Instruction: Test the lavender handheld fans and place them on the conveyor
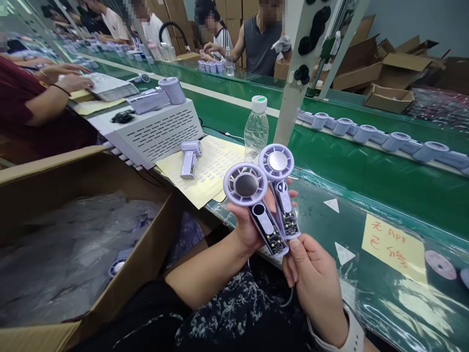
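My left hand is closed around two lilac handheld fans, side by side with their round heads up. The nearer fan has a dark, unlit oval on its handle and bare circuit board showing at the lower end. On the farther fan the small display shows a lit mark, and its board is bare too. My right hand pinches the end of a cable at the bottom of the farther fan. The plug itself is hidden by my fingers.
A water bottle stands behind the fans. Another fan lies on a yellow label sheet, beside a slotted metal box. An open carton is at left. Fans line the green conveyor. Co-workers sit across and at left.
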The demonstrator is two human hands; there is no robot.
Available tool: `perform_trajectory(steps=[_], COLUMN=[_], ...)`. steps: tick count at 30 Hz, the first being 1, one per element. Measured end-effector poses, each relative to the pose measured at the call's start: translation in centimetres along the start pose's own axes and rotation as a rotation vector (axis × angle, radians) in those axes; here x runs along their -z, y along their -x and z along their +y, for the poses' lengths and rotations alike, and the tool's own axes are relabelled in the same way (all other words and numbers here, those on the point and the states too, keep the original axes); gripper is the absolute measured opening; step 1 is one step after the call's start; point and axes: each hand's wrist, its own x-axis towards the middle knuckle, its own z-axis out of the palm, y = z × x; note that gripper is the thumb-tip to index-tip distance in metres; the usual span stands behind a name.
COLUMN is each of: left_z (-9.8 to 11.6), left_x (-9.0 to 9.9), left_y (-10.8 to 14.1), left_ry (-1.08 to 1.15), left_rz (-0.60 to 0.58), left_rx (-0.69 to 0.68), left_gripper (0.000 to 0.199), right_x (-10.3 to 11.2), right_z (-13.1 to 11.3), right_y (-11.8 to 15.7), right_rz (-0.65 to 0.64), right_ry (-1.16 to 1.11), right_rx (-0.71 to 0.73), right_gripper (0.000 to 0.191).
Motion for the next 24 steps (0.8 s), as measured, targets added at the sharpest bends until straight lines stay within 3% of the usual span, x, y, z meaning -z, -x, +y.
perform_trajectory(steps=[6, 9, 11, 12, 14, 16, 17, 21, 24], left_z=[0.0, 0.4, 1.0, 1.3, 1.9, 2.1, 2.0, 0.6, -0.2], left_x=[0.9, 1.2, 1.5, 1.6, 2.2, 2.8, 3.2, 3.4, 2.3], left_y=[-0.3, -0.2, 0.2, 0.4, 0.7, 0.6, 0.4, -0.9, -0.8], left_ry=[-0.078, -0.105, -0.175, -0.231, -0.336, -0.386, -0.380, -0.263, -0.227], left_rz=[0.024, 0.117, 0.069, -0.003, -0.166, -0.239, -0.232, -0.050, -0.012], left_rx=[0.024, 0.080, 0.130, 0.180, 0.291, 0.342, 0.335, 0.274, 0.364], left_gripper=[0.074, 0.069, 0.063, 0.062, 0.059, 0.050, 0.046, 0.042, 0.043], right_x=[2.9, 5.1, 6.1, 6.4, 6.8, 7.1, 7.2, 8.1, 8.7], right_z=[-0.6, -1.0, -1.2, -1.2, -1.2, -1.1, -1.0, -0.8, -1.1], right_y=[-2.0, -3.8, -4.7, -5.0, -5.1, -4.9, -4.8, -4.3, -3.4], right_rz=[-0.102, 0.108, 0.255, 0.225, -0.029, -0.264, -0.297, -0.051, 0.045], right_ry=[0.268, 0.503, 0.587, 0.547, 0.314, 0.062, -0.006, 0.032, -0.053], right_rx=[0.154, 0.320, 0.381, 0.365, 0.245, 0.113, 0.072, 0.026, 0.041], right_gripper=[0.045, 0.042, 0.036, 0.039, 0.057, 0.065, 0.065, 0.056, 0.048])
